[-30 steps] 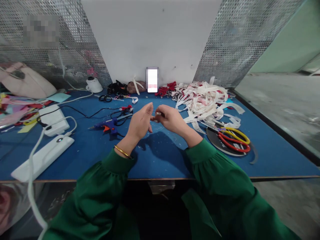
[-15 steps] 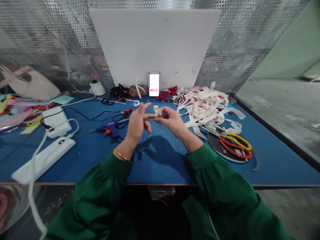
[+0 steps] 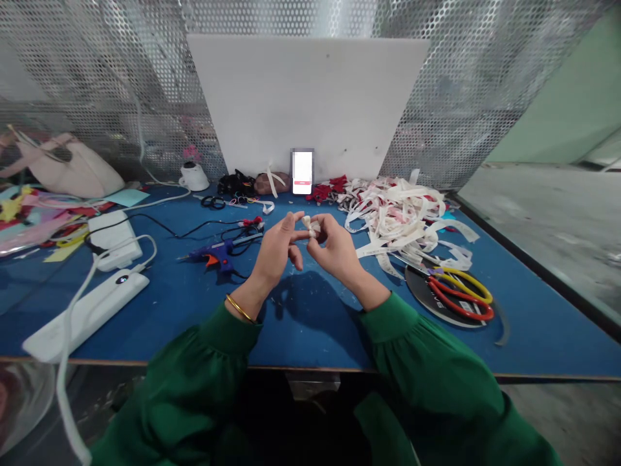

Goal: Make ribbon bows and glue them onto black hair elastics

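Cream bow [image 3: 311,227]: I'm pinching it w/ R hand [image 3: 336,247]; L hand [image 3: 275,251] is pointing fingers at it, can't tell if gripping; blue tbl [image 3: 310,340] lying below.

My right grip [image 3: 334,251] hides part of the bow [image 3: 311,225]; beyond it, the phone [image 3: 302,173] is too small to read; far left, the bag's strap [image 3: 33,159] runs out of view.

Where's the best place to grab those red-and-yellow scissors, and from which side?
Probably by the scissors' handle loops, coming from the right with the right hand once it's free: the loops lie open toward the right, over the dark disc, while the blades point left, toward the ribbon pile.
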The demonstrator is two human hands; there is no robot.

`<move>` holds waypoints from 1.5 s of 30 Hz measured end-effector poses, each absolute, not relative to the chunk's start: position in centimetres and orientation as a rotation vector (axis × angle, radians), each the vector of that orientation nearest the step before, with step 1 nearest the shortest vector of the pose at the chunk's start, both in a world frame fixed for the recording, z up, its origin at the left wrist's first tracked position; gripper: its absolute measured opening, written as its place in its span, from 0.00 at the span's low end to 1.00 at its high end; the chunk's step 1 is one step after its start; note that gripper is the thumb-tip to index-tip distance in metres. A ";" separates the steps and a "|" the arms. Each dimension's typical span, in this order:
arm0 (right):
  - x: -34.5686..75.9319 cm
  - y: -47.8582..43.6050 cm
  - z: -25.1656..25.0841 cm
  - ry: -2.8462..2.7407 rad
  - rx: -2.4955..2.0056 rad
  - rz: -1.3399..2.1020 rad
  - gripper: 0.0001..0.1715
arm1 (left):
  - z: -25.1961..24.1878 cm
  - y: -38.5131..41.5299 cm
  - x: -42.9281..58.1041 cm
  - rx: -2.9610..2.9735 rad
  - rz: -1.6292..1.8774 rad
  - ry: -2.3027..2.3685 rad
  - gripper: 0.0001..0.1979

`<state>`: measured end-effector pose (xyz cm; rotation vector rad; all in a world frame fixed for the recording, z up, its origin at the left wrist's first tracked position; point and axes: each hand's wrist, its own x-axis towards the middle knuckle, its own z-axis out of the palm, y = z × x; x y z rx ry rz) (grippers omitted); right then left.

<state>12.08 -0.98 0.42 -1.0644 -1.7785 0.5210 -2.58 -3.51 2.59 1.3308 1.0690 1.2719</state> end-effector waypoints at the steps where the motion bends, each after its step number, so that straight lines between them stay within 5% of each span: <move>1: 12.1 -1.0 0.4 -1.779 -1.070 0.514 0.17 | 2.6 -3.5 -2.5 1.323 1.271 1.066 0.40; 15: 11.7 -0.9 -0.4 -1.764 -1.098 0.435 0.31 | 1.8 -2.7 -2.5 1.117 1.282 0.932 0.35; 23: 11.4 0.0 -0.1 -1.239 -0.847 1.069 0.16 | 2.2 -3.0 -2.4 1.116 1.430 0.889 0.31; 29: 11.7 -1.0 0.4 -1.413 -0.953 0.651 0.03 | 2.8 -3.4 -2.2 1.072 1.421 0.858 0.32; 33: 11.8 -1.1 0.0 -1.585 -1.024 0.272 0.04 | 2.6 -3.5 -2.0 1.051 1.369 0.836 0.32; 45: 12.2 -0.5 0.0 -1.686 -1.159 0.109 0.06 | 2.5 -3.4 -1.9 1.009 1.302 0.809 0.28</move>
